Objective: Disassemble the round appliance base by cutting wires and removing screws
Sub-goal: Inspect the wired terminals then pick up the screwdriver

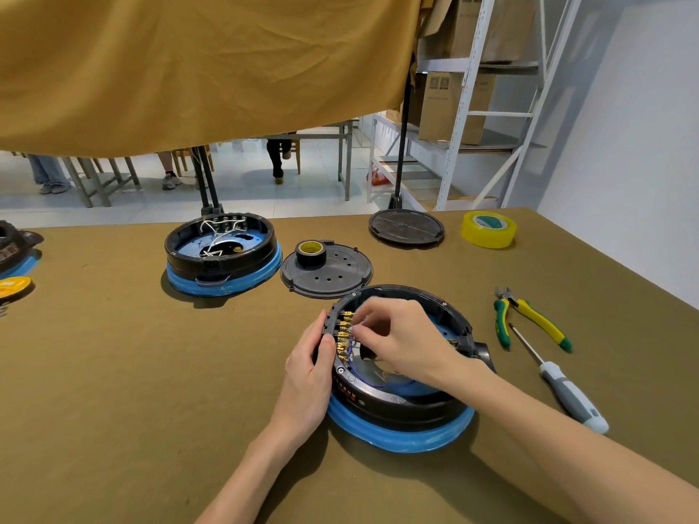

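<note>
A round black appliance base [397, 404] with a blue film-wrapped bottom lies open side up in front of me. A row of brass terminals [343, 336] with thin wires lines its left inner wall. My left hand [312, 366] grips the base's left rim from outside. My right hand [401, 336] reaches inside, its fingertips pinching a wire at the terminals. Green-and-yellow cutting pliers [529, 319] and a grey-handled screwdriver [559, 383] lie on the table to the right of the base.
A second opened base [223, 255] with white wires sits at the back left. A removed black cover [327, 272] carries a black tape roll [311, 251]. Another cover [406, 226] and a yellow tape roll [488, 228] lie at the far edge. A brown cloth hangs behind.
</note>
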The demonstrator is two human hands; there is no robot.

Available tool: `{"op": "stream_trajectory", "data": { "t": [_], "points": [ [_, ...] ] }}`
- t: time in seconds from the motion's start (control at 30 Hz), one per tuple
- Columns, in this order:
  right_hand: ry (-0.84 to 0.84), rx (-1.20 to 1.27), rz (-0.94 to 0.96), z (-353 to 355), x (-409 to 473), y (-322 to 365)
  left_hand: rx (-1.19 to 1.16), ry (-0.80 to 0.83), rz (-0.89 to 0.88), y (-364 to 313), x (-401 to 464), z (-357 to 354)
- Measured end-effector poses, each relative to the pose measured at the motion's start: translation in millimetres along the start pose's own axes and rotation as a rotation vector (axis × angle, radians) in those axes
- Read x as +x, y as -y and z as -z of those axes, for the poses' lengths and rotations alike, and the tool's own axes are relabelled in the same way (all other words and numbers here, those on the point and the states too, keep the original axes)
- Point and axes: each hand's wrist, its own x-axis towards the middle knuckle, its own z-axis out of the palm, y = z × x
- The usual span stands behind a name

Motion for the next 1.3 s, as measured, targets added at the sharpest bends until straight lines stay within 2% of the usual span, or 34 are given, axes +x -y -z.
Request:
{"op": "stream_trajectory", "data": {
  "t": [0.17,0.57,0.67,0.8,1.03,1.3],
  "points": [
    [0.144,-0.057,-0.073,1,13,1,0.035,0.001,0.008,1,0,0],
    [0.246,-0.046,-0.038,7,14,-3,-0.006,0.0,0.005,-1,-1,0],
    [0.196,0.053,-0.112,11,17,-8,-0.07,-0.005,0.049,-6,2,2],
    [0.071,-0.065,-0.115,-1,24,-10,-0.142,-0.041,0.11,-16,18,4],
    [0.136,-0.165,-0.106,-8,29,-5,-0.18,-0.028,0.115,-11,23,-3],
    [0.056,-0.184,-0.118,10,10,-18,-0.196,0.061,0.086,-16,34,-29]
  ]
}}
